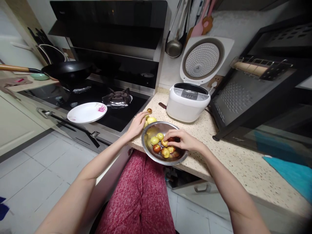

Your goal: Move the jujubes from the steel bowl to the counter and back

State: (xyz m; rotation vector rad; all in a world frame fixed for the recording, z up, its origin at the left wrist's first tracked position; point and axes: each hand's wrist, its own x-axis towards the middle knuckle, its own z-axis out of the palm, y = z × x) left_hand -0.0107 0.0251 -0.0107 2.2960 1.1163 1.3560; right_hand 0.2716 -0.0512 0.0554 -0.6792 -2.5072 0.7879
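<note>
Fruit [164,143] is best held lightly by R hand [182,139] w/ fingers narrow, 3 o'clock in bowl [179,158]; L hand [138,124] grip can't be told.

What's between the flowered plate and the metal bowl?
In the head view, part of the stovetop, then the left hand, with yellow fruit beside it, near the bowl's rim.

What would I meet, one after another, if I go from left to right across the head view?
Black wok, white plate, left hand, metal bowl, rice cooker, blue cloth.
</note>
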